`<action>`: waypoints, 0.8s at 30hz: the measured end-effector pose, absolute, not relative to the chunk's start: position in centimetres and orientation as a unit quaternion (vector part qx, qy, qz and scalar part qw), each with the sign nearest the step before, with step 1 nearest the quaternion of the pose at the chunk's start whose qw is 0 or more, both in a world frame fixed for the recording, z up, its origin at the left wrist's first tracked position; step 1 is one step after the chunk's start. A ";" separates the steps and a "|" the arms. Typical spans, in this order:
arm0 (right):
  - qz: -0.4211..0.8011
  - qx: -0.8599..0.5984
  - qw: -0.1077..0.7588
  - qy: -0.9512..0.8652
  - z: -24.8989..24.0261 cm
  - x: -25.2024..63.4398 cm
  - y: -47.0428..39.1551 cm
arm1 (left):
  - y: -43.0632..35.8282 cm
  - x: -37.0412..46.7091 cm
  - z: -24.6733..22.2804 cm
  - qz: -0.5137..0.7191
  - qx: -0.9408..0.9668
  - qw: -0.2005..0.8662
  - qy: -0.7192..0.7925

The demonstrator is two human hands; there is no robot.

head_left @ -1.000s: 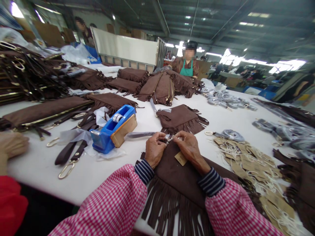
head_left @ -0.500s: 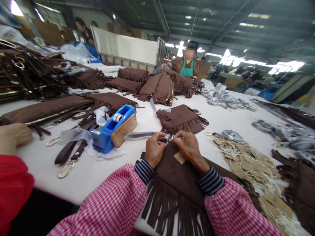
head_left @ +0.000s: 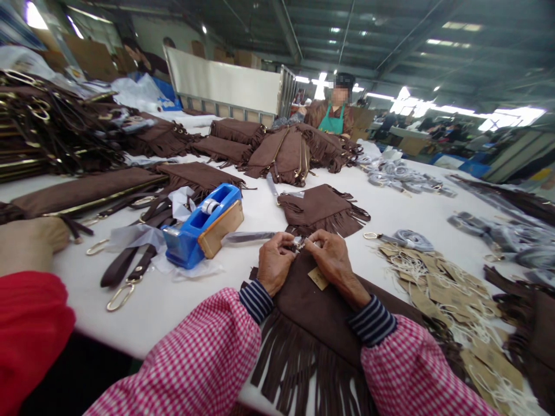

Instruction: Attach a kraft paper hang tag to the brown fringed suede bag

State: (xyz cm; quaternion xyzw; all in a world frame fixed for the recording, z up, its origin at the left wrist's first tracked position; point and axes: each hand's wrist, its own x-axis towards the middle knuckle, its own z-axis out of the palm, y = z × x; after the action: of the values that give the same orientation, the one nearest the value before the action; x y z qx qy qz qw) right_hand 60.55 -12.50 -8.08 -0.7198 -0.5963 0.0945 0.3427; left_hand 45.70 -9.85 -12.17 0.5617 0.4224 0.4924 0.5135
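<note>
Head view: left hand point(head_left: 274, 267) and right hand point(head_left: 333, 263) meet at the top edge of a flat brown suede fringed bag point(head_left: 323, 323) lying on the white table point(head_left: 208, 294) right in front of the person. Fingertips of both hands pinched together on a small shiny metal fitting point(head_left: 299, 245) at the bag's top edge, left thumb and forefinger closed on it from one side, right ones from the other; exact grip on the fitting too small to tell. Small tan paper tag point(head_left: 318, 278) lies on the bag just under the right fingers. Bag's fringe hangs off the table edge between the two pink-and-white checked sleeves point(head_left: 208, 358) with striped navy cuffs. Just beyond the fingertips a second brown fringed suede piece point(head_left: 321, 209) lies flat. Left of the left fingers, a strip of clear tape point(head_left: 247, 237) runs to a blue plastic tape dispenser point(head_left: 203, 226), near but not touching the hand. Further left, dark brown straps with gold clasps point(head_left: 125, 268). Right of the right fingers, a loose heap of tan paper tags with white strings point(head_left: 442, 289), near. Far beyond, a pile of brown fringed bags point(head_left: 281, 151) and a person in a green apron point(head_left: 333, 118). At left edge, another person's red sleeve point(head_left: 30, 329) and hand point(head_left: 30, 245) resting on the table, well apart from the bag.
</note>
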 end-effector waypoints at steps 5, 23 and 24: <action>0.123 -0.718 0.335 -0.597 -8.4 60.6 -12.4 | -9.8 45.7 -12.2 0.495 0.559 0.518 0.417; 0.133 -0.699 0.347 -0.611 -8.5 61.1 -12.5 | -10.1 45.2 -11.5 0.447 0.644 0.370 0.499; 0.137 -0.698 0.349 -0.610 -8.6 61.1 -12.5 | -10.2 45.0 -11.2 0.433 0.668 0.317 0.516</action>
State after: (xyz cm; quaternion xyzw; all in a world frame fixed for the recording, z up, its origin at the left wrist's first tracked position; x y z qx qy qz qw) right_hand 61.11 -12.51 -8.55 -0.6981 -0.6098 0.1375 0.3492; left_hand 44.97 -10.24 -11.21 0.6683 0.5156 0.4328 0.3166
